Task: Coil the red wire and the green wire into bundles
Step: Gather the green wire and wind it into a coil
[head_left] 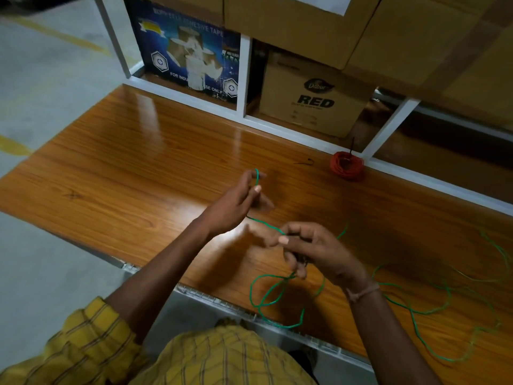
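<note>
The left hand [236,202], near the middle of the frame, pinches one end of the green wire [410,309] between thumb and fingertips, the end poking up above the fingers. From that grip the wire runs down and right to the right hand [313,251], just below centre, whose fingers are curled shut on it. Below the right hand the wire hangs in two or three loose loops over the near edge of the wooden surface [138,151], then trails in slack curves to the lower right, where it blurs and its far end cannot be made out. One red wire [347,165], already wound into a single bundle, lies well apart in the upper right of the surface, beside the white shelf frame [244,76]. A small dark object near it is too small to identify. Two printed boxes stand on the shelf behind; plain cartons above are cut off by the frame's top.
</note>
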Tool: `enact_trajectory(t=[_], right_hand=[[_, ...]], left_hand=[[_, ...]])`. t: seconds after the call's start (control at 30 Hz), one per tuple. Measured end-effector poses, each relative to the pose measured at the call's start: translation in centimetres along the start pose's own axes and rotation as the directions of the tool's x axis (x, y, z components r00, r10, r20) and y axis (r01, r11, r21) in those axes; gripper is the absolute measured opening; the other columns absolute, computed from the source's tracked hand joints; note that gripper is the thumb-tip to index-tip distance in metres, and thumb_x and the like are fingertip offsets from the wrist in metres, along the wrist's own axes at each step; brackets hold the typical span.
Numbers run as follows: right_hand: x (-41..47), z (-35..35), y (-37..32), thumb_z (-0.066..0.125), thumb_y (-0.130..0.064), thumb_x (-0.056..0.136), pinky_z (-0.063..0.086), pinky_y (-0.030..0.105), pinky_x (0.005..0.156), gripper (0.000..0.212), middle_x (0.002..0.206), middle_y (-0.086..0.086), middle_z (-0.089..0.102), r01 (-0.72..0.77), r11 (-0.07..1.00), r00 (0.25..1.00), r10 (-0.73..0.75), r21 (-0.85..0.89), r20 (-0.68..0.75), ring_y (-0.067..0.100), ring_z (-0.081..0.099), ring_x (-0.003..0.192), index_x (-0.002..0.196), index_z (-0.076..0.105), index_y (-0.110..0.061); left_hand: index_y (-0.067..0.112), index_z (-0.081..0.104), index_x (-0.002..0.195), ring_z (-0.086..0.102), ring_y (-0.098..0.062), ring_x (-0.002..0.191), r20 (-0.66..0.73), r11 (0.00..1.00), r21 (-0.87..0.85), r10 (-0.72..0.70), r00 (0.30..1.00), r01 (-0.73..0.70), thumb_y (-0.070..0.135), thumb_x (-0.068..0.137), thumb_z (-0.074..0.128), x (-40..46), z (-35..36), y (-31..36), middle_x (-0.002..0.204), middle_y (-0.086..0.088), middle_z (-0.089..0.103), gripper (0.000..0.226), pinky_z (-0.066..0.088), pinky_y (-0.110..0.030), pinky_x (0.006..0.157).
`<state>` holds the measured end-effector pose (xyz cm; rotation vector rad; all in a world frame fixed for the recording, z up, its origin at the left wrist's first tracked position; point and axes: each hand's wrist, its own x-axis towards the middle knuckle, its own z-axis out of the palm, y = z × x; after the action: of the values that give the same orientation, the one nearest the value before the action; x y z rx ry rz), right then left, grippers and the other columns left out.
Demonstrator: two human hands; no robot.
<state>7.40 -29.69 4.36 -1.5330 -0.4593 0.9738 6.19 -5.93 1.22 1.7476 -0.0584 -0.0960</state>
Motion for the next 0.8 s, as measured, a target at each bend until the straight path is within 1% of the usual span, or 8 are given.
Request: enact_trajectory(t=[0.1,0.17,0.27,0.43,0.53,0.63,0.7,0.8], right_hand=[[-0.7,-1.8,-0.4,0.057,-0.015,0.099,0.044,0.022,0.042,0.021,0.056,0.006,0.056,0.071,0.930,0.996,-0.085,0.360,0.022,0.008,0.048,0.033,0.109,0.067,0.000],[-0.9,-3.0,-0.2,0.062,-0.017,0.100,0.060,0.038,0.065,0.027,0.062,0.005,0.057,0.141,0.817,0.966,-0.237,0.559,0.102,0.012,0.056,0.042,0.122,0.059,-0.002],[-1.0,-4.7,0.1,0.066,-0.015,0.100,0.050,0.065,0.100,0.047,0.065,0.006,0.053,0.130,0.702,0.909,-0.366,0.700,0.199,0.019,0.061,0.054,0.141,0.042,-0.010],[0.0,-5.6,-0.6,0.048,-0.015,0.107,0.051,0.035,0.057,0.043,0.056,0.003,0.041,0.061,0.697,0.938,-0.285,0.715,0.197,0.015,0.039,0.047,0.150,0.041,-0.014],[1.2,-5.6,-0.8,0.033,-0.019,0.111,0.043,0.031,0.059,0.035,0.052,-0.002,0.025,0.162,0.782,0.985,-0.164,0.602,-0.053,0.013,0.026,0.049,0.131,0.058,-0.006],[2.8,-5.6,0.0,0.043,-0.027,0.106,0.035,0.033,0.063,0.032,0.055,-0.002,0.017,0.169,0.833,0.971,-0.050,0.527,-0.232,0.010,0.030,0.044,0.110,0.070,-0.011],[4.1,-5.2,1.0,0.045,-0.031,0.104,0.015,0.037,0.061,0.031,0.052,-0.004,0.023,0.110,0.877,0.964,0.021,0.467,-0.267,0.008,0.029,0.041,0.104,0.069,-0.011],[5.7,-3.3,2.9,0.039,-0.030,0.110,0.014,0.029,0.049,0.033,0.049,-0.005,0.034,0.017,0.969,0.963,0.050,0.245,-0.266,0.007,0.027,0.037,0.102,0.063,-0.010]], left_hand=[[0.023,0.040,0.139,0.079,-0.028,0.084,0.160,0.989,0.148,-0.007,0.987,-0.017,0.031,0.116,0.033,-0.3,0.0,-0.6,0.096,-0.010,0.078,0.025,0.060,-0.045,0.091],[0.027,0.041,0.139,0.072,-0.026,0.069,0.236,0.987,0.163,-0.034,0.971,-0.005,0.036,0.116,0.033,-0.9,0.1,-0.3,0.094,-0.011,0.077,0.026,0.058,-0.039,0.078],[0.035,0.046,0.139,0.064,-0.018,0.065,0.255,0.973,0.229,-0.099,0.962,0.039,0.043,0.116,0.034,-1.6,-0.2,0.6,0.089,-0.008,0.077,0.027,0.058,-0.035,0.069],[0.022,0.054,0.139,0.034,-0.025,0.053,0.378,0.991,-0.046,-0.101,0.920,0.127,0.033,0.118,0.032,-3.0,-0.9,2.0,0.074,-0.027,0.061,0.033,0.036,-0.033,0.052],[0.009,0.055,0.141,0.021,-0.022,0.049,0.490,0.946,-0.244,-0.070,0.869,0.214,0.026,0.117,0.028,-3.7,-1.0,2.2,0.070,-0.021,0.058,0.040,0.032,-0.029,0.050],[-0.001,0.054,0.139,0.021,-0.026,0.051,0.488,0.834,-0.485,0.008,0.873,0.263,0.019,0.116,0.023,-4.1,-0.8,2.7,0.070,-0.019,0.058,0.044,0.041,-0.023,0.056],[0.000,0.053,0.142,0.023,-0.021,0.051,0.462,0.755,-0.598,0.050,0.886,0.269,0.018,0.115,0.024,-4.0,-0.7,2.9,0.071,-0.017,0.057,0.043,0.045,-0.025,0.060],[0.005,0.051,0.146,0.037,-0.009,0.048,0.433,0.658,-0.709,0.124,0.893,0.253,0.020,0.113,0.030,-3.5,-0.6,3.4,0.077,-0.014,0.060,0.041,0.051,-0.030,0.063]])
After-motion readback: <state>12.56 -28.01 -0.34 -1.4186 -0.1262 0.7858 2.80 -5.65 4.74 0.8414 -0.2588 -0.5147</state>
